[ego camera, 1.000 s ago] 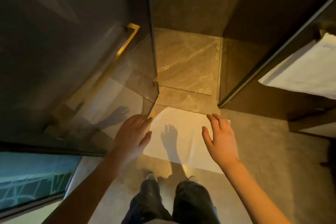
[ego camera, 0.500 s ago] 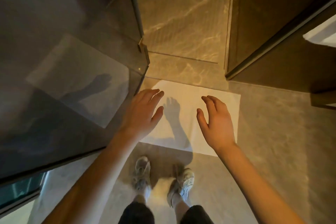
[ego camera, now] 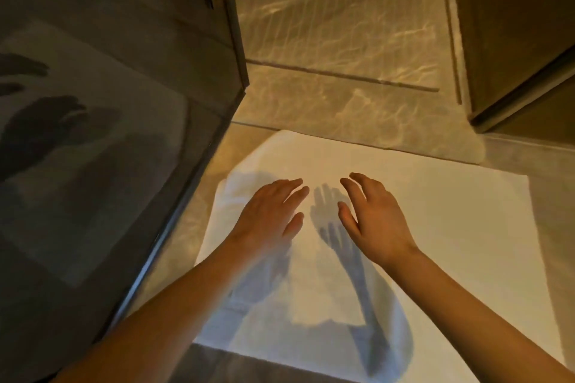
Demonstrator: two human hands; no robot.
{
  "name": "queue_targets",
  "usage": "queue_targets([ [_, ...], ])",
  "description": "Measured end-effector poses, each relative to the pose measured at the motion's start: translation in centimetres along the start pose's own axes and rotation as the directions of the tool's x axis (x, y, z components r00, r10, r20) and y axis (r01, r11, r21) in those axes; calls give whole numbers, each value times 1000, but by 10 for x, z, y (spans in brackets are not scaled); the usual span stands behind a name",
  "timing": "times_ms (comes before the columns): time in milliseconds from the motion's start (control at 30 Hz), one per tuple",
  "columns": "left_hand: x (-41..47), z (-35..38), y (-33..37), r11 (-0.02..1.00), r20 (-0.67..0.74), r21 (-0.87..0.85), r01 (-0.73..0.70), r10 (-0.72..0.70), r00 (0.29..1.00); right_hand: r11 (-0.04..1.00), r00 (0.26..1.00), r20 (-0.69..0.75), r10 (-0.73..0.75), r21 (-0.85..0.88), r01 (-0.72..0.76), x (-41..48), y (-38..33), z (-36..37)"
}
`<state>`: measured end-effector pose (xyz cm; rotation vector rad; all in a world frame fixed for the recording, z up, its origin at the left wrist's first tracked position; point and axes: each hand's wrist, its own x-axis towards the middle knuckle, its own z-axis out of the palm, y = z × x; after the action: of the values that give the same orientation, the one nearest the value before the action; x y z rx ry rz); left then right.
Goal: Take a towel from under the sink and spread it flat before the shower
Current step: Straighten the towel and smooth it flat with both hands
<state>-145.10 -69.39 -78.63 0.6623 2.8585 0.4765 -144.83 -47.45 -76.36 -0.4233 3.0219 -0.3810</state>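
Two grips, left grip (ego camera: 270, 214) and right grip (ego camera: 373, 218), spread, empty over towel (ego camera: 435, 227); we should sweep outward from centre, flattening the edges.

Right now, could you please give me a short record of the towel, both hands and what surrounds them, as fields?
white towel: lying spread out, far edge towards the shower floor
left hand: open, fingers straight, over the towel's left part
right hand: open, fingers loosely bent, over the towel's middle
contact: cannot tell; the shadows fall beside the hands, so they probably hover
glass shower door: left of the towel, reflecting it and the hands
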Motion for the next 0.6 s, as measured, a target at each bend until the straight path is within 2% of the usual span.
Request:
queue_targets([
  [233, 45, 100, -65, 988, -41, 135, -72, 78, 996, 989, 986, 107, -129, -61, 136, 61, 30, 113],
  [433, 43, 135, -97, 992, -6, 100, -71, 72, 997, 996, 989, 129, -76, -32, 81, 64, 19, 166],
  [600, 37, 142, -100, 996, -13, 75, -43, 44, 999, 999, 993, 113, -37, -34, 41, 56, 21, 181],
])
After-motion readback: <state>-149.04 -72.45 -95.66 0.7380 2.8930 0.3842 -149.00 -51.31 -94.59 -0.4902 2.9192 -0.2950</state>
